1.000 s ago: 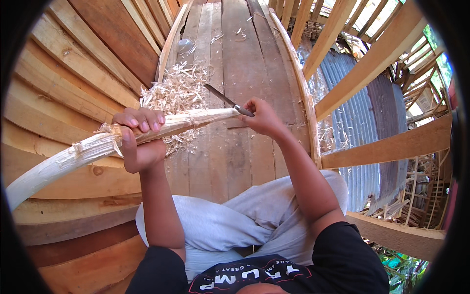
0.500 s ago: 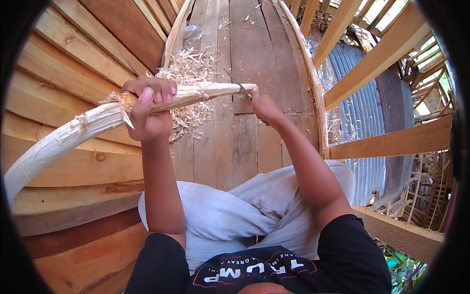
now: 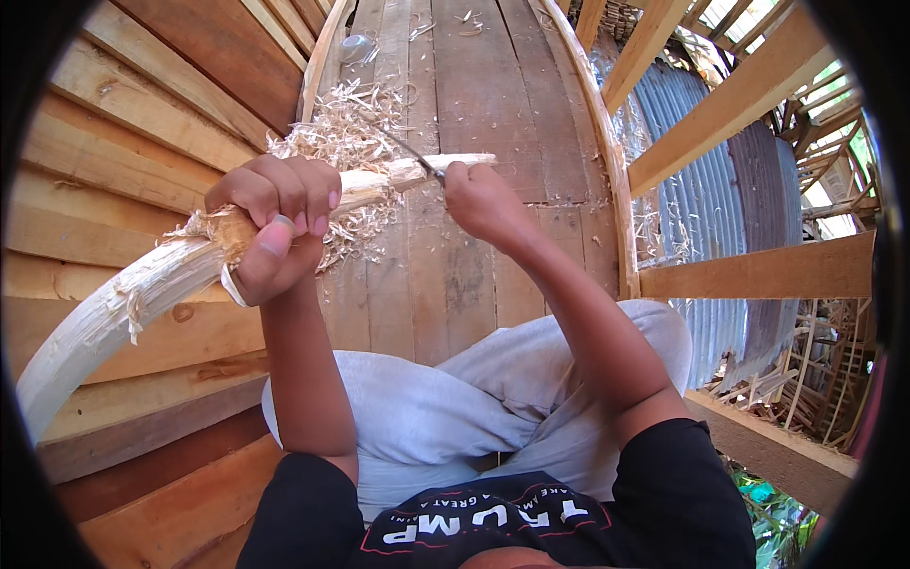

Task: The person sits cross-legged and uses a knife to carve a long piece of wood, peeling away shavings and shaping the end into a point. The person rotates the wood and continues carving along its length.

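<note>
A long, pale, peeled wooden pole (image 3: 142,282) runs from the lower left across to the middle, its narrower end pointing right. My left hand (image 3: 280,218) is wrapped round it beside a rough, brownish knot with curled shavings clinging to it. In my closed right hand (image 3: 482,204) is a knife (image 3: 414,155); its thin dark blade slants up and left across the pole's narrow part. The fist covers the knife's handle. I cannot tell how deep the blade's edge sits in the wood.
A heap of wood shavings (image 3: 355,119) lies on the plank floor (image 3: 474,284) beyond the pole. Near it stands a small clear container (image 3: 356,49). A board wall (image 3: 123,190) rises at the left; a wooden railing (image 3: 758,273) and corrugated metal sheets (image 3: 697,180) are at the right.
My right hand and the knife have moved left along the pole, away from its narrow tip. My left hand and the pole's thick part have shifted slightly left and nearer.
</note>
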Available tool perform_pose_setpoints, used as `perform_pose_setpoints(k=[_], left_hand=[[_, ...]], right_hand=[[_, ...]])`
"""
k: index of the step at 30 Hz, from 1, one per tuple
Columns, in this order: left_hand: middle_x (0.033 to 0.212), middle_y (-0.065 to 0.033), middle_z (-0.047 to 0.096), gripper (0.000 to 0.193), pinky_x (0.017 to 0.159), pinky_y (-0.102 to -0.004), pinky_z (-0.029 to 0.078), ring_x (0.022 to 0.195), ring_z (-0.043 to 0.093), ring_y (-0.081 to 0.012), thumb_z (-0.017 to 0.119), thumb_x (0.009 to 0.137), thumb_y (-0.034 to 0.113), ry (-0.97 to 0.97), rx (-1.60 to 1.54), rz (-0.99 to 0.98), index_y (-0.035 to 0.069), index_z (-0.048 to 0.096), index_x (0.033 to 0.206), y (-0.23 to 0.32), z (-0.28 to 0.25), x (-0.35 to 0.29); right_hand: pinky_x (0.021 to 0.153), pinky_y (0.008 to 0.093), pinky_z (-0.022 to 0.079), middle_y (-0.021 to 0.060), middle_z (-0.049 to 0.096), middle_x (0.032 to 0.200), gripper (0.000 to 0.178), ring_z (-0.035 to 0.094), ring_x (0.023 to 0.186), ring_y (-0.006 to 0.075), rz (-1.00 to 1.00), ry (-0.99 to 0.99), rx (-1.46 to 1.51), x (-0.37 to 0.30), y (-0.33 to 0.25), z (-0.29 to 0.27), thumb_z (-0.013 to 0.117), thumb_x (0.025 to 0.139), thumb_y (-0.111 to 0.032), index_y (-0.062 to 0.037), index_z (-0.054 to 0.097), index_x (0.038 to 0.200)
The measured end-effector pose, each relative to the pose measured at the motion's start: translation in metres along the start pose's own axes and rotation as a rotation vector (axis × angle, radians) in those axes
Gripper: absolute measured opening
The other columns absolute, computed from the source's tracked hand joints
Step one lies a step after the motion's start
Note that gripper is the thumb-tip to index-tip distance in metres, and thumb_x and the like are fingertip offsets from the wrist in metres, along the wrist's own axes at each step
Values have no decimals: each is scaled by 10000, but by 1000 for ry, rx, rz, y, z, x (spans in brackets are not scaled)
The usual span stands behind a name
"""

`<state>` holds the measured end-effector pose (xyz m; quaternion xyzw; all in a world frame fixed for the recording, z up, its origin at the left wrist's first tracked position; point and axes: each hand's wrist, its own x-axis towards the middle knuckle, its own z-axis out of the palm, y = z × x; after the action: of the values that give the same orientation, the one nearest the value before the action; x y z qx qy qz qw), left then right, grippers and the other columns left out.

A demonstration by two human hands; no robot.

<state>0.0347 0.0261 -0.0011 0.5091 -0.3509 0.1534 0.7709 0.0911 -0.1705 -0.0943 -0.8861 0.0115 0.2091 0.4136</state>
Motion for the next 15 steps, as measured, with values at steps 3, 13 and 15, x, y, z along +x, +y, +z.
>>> perform_pose_setpoints(k=[3,13,15], left_hand=[[643,-44,421,176,636,-344,406,564,453,-160,563,709,69,168,-114,52,101,390,717,-5,-7,-1],[647,-41,425,171,633,-358,404,558,440,-155,550,705,70,165,-77,63,108,384,722,-2,-7,-9],[637,-38,435,169,617,-354,404,549,446,-156,565,705,71,108,-82,84,104,400,712,-5,-12,-8]], right_hand=[[802,475,471,329,618,903,521,623,873,418,-14,161,-52,34,52,13,327,917,-316,131,594,884],[957,489,410,361,576,1094,562,554,1073,477,93,4,107,26,41,1,282,914,-314,132,604,1032],[970,489,401,376,565,1095,570,545,1084,486,132,-8,143,37,51,-5,284,913,-317,141,598,1039]])
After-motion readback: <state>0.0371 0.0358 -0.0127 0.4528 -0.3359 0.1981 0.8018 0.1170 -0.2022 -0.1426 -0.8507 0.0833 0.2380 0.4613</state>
